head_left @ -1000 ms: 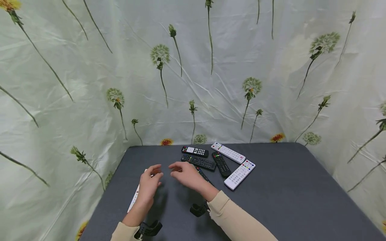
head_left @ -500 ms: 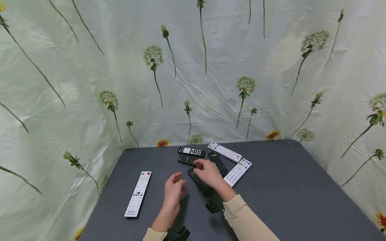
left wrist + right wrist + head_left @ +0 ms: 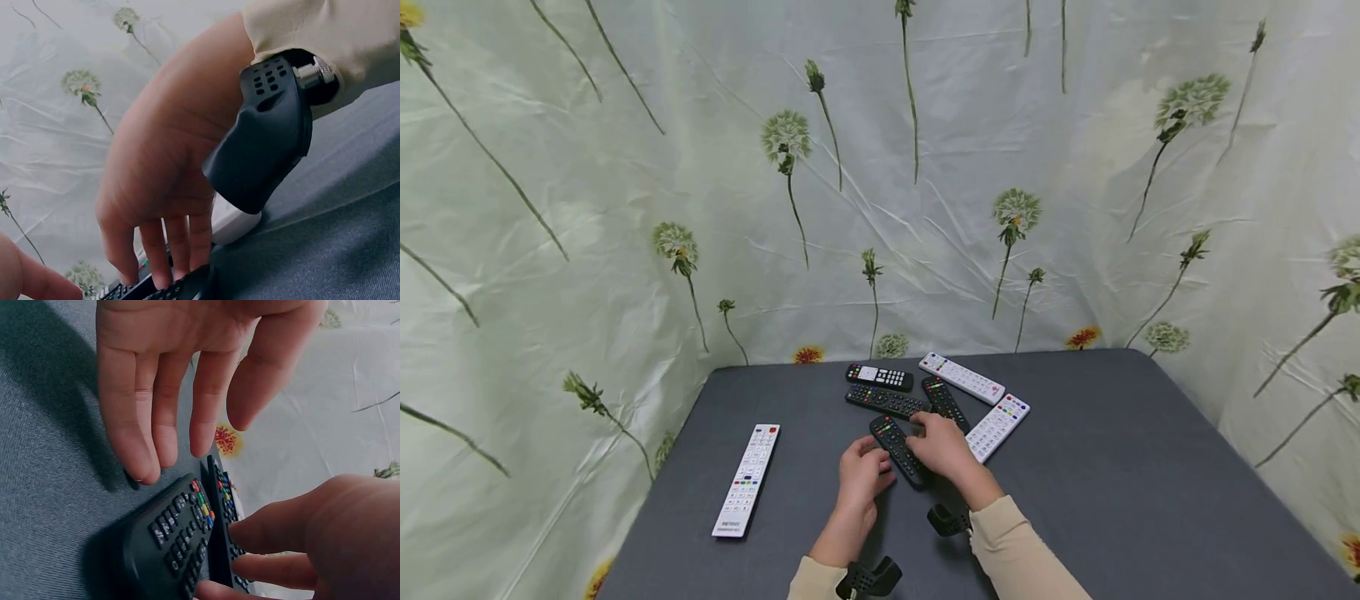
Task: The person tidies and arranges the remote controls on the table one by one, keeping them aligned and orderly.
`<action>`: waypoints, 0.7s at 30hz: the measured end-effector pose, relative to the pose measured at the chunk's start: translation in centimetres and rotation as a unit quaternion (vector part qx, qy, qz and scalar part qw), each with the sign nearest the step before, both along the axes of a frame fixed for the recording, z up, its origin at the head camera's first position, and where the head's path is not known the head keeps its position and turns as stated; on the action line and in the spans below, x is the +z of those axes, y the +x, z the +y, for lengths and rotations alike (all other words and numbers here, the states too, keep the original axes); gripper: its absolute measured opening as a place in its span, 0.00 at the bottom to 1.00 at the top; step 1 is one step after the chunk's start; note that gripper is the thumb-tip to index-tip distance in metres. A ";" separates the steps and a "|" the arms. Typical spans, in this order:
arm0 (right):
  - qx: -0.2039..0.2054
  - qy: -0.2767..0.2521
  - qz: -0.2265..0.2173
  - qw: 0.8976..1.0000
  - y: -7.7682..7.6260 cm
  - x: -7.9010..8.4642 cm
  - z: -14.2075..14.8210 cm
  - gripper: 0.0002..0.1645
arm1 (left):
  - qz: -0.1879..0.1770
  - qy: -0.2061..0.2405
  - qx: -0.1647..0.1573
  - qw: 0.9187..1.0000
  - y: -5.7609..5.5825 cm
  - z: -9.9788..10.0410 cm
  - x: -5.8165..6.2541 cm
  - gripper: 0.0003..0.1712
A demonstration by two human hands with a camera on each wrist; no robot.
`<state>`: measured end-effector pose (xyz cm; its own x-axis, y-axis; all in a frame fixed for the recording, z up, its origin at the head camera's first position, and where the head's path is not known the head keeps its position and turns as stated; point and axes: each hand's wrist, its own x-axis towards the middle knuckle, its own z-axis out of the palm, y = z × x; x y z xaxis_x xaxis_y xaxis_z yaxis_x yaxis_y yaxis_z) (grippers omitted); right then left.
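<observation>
On the dark table [image 3: 1097, 467] a black remote control [image 3: 895, 446] lies aslant between my two hands. My left hand [image 3: 859, 479] is at its left side, fingers slightly bent and fingertips right at the edge. From the other side my right hand [image 3: 943, 446] reaches over, its fingers extended downward; in the right wrist view these fingers [image 3: 165, 434] hang just beyond the remote's colored-button end. The same remote [image 3: 181, 531] shows there with the left hand [image 3: 281, 544] beside it. Neither hand is curled round it.
Behind lie three more black remotes: one with a pale pad [image 3: 880, 377], a long one [image 3: 887, 402] and an upright one [image 3: 946, 402]. Two white remotes [image 3: 962, 379] are at the right of the group. Another white remote [image 3: 747, 479] lies apart at left. A flowered curtain [image 3: 880, 183] hangs behind.
Both hands have moved rightward from near the left white remote to either side of the nearest black remote. That white remote now shows fully. The view has shifted slightly.
</observation>
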<state>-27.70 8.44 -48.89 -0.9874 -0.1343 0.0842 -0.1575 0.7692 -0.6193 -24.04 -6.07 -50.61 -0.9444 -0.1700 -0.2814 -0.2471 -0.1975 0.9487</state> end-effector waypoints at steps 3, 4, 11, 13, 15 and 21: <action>0.013 0.001 -0.001 1.000 0.1 -0.3 -0.1 0.21 | -0.004 0.000 0.003 1.000 0.0 0.0 -0.1 0.31; 0.016 0.001 0.000 1.000 0.1 -0.4 -0.2 0.21 | -0.008 -0.001 0.002 1.000 0.0 -0.1 -0.1 0.31; 0.025 -0.002 -0.006 1.000 0.2 -0.9 -0.1 0.19 | -0.036 0.008 -0.024 0.999 0.0 0.1 0.2 0.32; 0.032 -0.006 -0.005 0.999 0.3 -1.0 0.0 0.19 | -0.030 0.005 -0.026 0.999 0.1 0.2 0.2 0.31; 0.036 -0.009 -0.003 0.999 0.3 -1.0 0.1 0.18 | -0.021 -0.001 -0.023 1.000 0.1 0.4 0.2 0.31; 0.035 -0.031 -0.011 0.999 0.4 -1.1 0.3 0.18 | 0.005 -0.031 -0.010 0.999 0.1 1.0 0.2 0.30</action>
<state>-27.29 8.79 -49.95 -0.9776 -0.1975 0.0721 -0.1943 0.7172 -0.6693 -23.92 -5.07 -50.42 -0.9508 -0.1670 -0.2608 -0.2402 -0.1340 0.9614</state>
